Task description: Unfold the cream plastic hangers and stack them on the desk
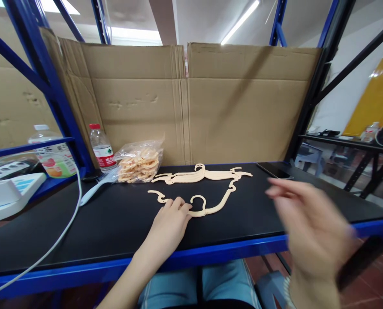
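Observation:
A cream plastic clothes hanger (216, 209) lies on the black tabletop with its hook toward the back. My left hand (172, 221) is closed on the left arm of this hanger, fingers curled over it. Behind it sits a small stack of similar cream hangers (191, 177), lying flat with their hooks together. My right hand (313, 227) is raised at the right, in front of the table edge and away from the hangers. Motion smears its fingers, and I see no object in it.
At the back left are a clear bag of flat tan pieces (140, 163), a red-capped water bottle (101, 148) and a pale-handled utensil (98, 186). A phone (275, 171) lies back right. A white cable (70, 227) crosses the left side. Cardboard (242, 103) walls the back.

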`<action>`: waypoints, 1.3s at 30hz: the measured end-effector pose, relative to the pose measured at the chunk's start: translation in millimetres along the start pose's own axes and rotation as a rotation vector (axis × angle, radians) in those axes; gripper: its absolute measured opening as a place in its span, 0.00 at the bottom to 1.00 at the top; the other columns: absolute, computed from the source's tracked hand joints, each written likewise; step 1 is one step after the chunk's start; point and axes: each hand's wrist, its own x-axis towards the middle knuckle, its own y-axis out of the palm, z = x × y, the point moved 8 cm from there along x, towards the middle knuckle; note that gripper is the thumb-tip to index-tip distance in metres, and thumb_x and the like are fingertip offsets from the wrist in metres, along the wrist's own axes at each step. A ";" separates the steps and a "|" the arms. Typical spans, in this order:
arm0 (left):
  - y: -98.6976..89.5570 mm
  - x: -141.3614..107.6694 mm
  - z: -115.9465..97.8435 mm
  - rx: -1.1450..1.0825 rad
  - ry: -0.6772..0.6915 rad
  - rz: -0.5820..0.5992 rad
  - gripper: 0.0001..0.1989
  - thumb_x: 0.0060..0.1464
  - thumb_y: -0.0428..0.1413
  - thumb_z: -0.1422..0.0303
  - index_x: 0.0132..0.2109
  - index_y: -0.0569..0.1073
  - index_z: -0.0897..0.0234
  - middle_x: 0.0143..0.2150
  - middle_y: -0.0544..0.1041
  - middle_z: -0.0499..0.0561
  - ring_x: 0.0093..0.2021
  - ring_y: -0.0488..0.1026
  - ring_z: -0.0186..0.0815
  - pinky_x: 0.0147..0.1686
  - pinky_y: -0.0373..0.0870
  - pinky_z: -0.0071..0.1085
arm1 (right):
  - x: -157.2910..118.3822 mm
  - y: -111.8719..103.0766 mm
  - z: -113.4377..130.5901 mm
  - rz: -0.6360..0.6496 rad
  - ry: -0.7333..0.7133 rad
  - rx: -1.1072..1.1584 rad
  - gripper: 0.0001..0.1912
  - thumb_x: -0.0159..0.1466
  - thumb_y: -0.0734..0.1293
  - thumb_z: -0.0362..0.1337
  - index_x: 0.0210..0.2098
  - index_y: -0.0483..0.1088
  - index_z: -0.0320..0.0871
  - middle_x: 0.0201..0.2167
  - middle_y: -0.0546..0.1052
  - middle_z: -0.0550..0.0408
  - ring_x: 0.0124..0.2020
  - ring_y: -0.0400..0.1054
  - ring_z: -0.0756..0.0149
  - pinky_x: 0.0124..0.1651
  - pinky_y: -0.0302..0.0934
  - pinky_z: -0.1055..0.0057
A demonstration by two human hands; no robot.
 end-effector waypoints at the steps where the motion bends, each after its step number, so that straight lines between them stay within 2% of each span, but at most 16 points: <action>1: 0.7 0.2 0.6 -0.017 -0.009 -0.011 0.13 0.61 0.45 0.72 0.47 0.72 0.63 0.44 0.70 0.55 0.43 0.68 0.41 0.44 0.67 0.38 | 0.0 13.2 -1.9 0.058 -0.012 -0.047 0.18 0.65 0.62 0.44 0.55 0.66 0.53 0.45 0.69 0.48 0.43 0.67 0.56 0.43 0.65 0.56; 5: 1.3 -0.1 0.9 -0.032 -0.054 -0.049 0.10 0.60 0.46 0.74 0.40 0.71 0.64 0.43 0.71 0.54 0.42 0.70 0.41 0.43 0.69 0.36 | -8.5 72.6 -16.9 0.359 -0.088 -0.376 0.18 0.61 0.65 0.48 0.51 0.70 0.54 0.50 0.66 0.46 0.47 0.64 0.49 0.43 0.62 0.50; 7: -1.5 -1.7 2.3 -0.053 -0.097 -0.117 0.10 0.60 0.45 0.75 0.41 0.70 0.63 0.46 0.71 0.54 0.44 0.70 0.42 0.43 0.70 0.37 | -12.7 84.3 -23.5 0.402 -0.090 -0.418 0.12 0.62 0.65 0.45 0.44 0.72 0.53 0.52 0.65 0.48 0.50 0.61 0.48 0.45 0.61 0.49; 10: -6.0 -6.1 5.9 -0.155 -0.146 -0.255 0.11 0.59 0.44 0.76 0.42 0.70 0.62 0.54 0.69 0.56 0.48 0.71 0.42 0.45 0.71 0.39 | -16.4 86.7 -27.6 0.416 -0.071 -0.321 0.04 0.63 0.65 0.39 0.37 0.71 0.50 0.48 0.66 0.49 0.50 0.62 0.53 0.47 0.62 0.53; 14: -7.2 -11.5 11.5 -0.408 -0.143 -0.351 0.08 0.58 0.49 0.71 0.41 0.71 0.61 0.65 0.56 0.56 0.55 0.69 0.45 0.49 0.72 0.41 | -14.4 75.7 -33.0 0.299 -0.013 -0.151 0.03 0.60 0.67 0.36 0.35 0.72 0.48 0.48 0.65 0.48 0.57 0.57 0.51 0.53 0.60 0.54; 17: -9.9 -14.9 17.4 -0.647 -0.146 -0.384 0.08 0.56 0.53 0.65 0.41 0.73 0.61 0.70 0.43 0.53 0.56 0.68 0.47 0.51 0.71 0.41 | -13.0 65.4 -40.8 0.167 0.071 -0.005 0.06 0.58 0.68 0.38 0.35 0.74 0.47 0.55 0.61 0.48 0.59 0.57 0.50 0.54 0.61 0.54; 19: -13.1 -17.4 21.6 -0.756 -0.171 -0.410 0.10 0.54 0.55 0.61 0.40 0.75 0.61 0.70 0.38 0.51 0.56 0.68 0.50 0.50 0.73 0.41 | -13.5 60.5 -43.7 0.102 0.107 0.077 0.07 0.57 0.69 0.40 0.35 0.75 0.47 0.61 0.55 0.49 0.57 0.60 0.49 0.55 0.60 0.53; 22: -23.0 -23.4 27.1 -0.810 -0.207 -0.526 0.13 0.55 0.55 0.58 0.37 0.76 0.63 0.70 0.40 0.50 0.54 0.70 0.51 0.50 0.73 0.41 | -14.8 55.0 -42.9 0.039 0.125 0.135 0.08 0.57 0.70 0.41 0.35 0.76 0.47 0.65 0.50 0.51 0.57 0.60 0.48 0.58 0.57 0.51; 25: -36.1 -34.0 32.9 -0.808 -0.237 -0.743 0.11 0.55 0.56 0.60 0.36 0.74 0.63 0.69 0.45 0.52 0.53 0.71 0.48 0.50 0.74 0.39 | -15.0 51.2 -36.2 0.005 0.093 0.132 0.06 0.57 0.70 0.41 0.33 0.77 0.47 0.62 0.57 0.52 0.55 0.62 0.50 0.57 0.58 0.51; 27: -41.5 -40.8 37.1 -0.836 -0.264 -0.872 0.09 0.55 0.56 0.63 0.41 0.72 0.62 0.68 0.47 0.54 0.52 0.72 0.45 0.49 0.75 0.37 | -14.8 50.0 -31.1 -0.002 0.065 0.115 0.05 0.57 0.70 0.41 0.32 0.76 0.48 0.57 0.63 0.51 0.52 0.64 0.51 0.54 0.60 0.52; 29: -43.9 -44.3 40.6 -0.884 -0.286 -0.949 0.17 0.55 0.57 0.65 0.52 0.66 0.58 0.69 0.43 0.55 0.51 0.72 0.42 0.47 0.75 0.35 | -14.5 50.0 -27.6 -0.001 0.054 0.098 0.05 0.57 0.70 0.40 0.31 0.76 0.48 0.52 0.67 0.50 0.50 0.65 0.53 0.52 0.61 0.54; 32: -45.6 -44.1 43.6 -0.922 -0.326 -0.994 0.38 0.55 0.57 0.67 0.65 0.44 0.46 0.70 0.28 0.55 0.56 0.68 0.44 0.45 0.76 0.33 | -14.2 51.4 -23.5 -0.003 0.042 0.079 0.05 0.58 0.69 0.40 0.32 0.76 0.47 0.45 0.69 0.50 0.45 0.66 0.55 0.48 0.63 0.57; 34: -45.5 -42.2 44.4 -0.944 -0.347 -1.006 0.46 0.56 0.56 0.68 0.66 0.30 0.42 0.69 0.21 0.53 0.61 0.62 0.46 0.45 0.76 0.31 | -14.0 51.3 -21.6 -0.029 0.032 0.062 0.05 0.59 0.68 0.40 0.33 0.76 0.47 0.44 0.69 0.50 0.42 0.67 0.57 0.45 0.64 0.59; 35: -44.6 -40.3 44.1 -0.962 -0.347 -1.001 0.47 0.57 0.55 0.68 0.65 0.26 0.41 0.69 0.21 0.53 0.62 0.62 0.45 0.45 0.76 0.32 | -13.8 50.8 -21.1 -0.049 0.025 0.051 0.06 0.59 0.68 0.40 0.33 0.76 0.46 0.44 0.68 0.50 0.41 0.66 0.58 0.44 0.64 0.59; 37: -40.6 -35.2 42.1 -1.014 -0.320 -0.965 0.45 0.58 0.53 0.68 0.66 0.26 0.43 0.70 0.26 0.54 0.59 0.65 0.44 0.47 0.75 0.33 | -13.3 49.3 -20.8 -0.093 0.009 0.032 0.07 0.59 0.68 0.41 0.33 0.76 0.46 0.45 0.65 0.49 0.38 0.66 0.60 0.42 0.65 0.59; 39: -33.9 -30.7 40.4 -1.083 -0.284 -0.900 0.42 0.57 0.54 0.68 0.67 0.34 0.46 0.71 0.36 0.56 0.55 0.70 0.43 0.47 0.75 0.34 | -12.3 47.5 -21.4 -0.130 -0.006 0.021 0.08 0.59 0.67 0.42 0.32 0.76 0.45 0.44 0.63 0.48 0.36 0.65 0.62 0.41 0.65 0.59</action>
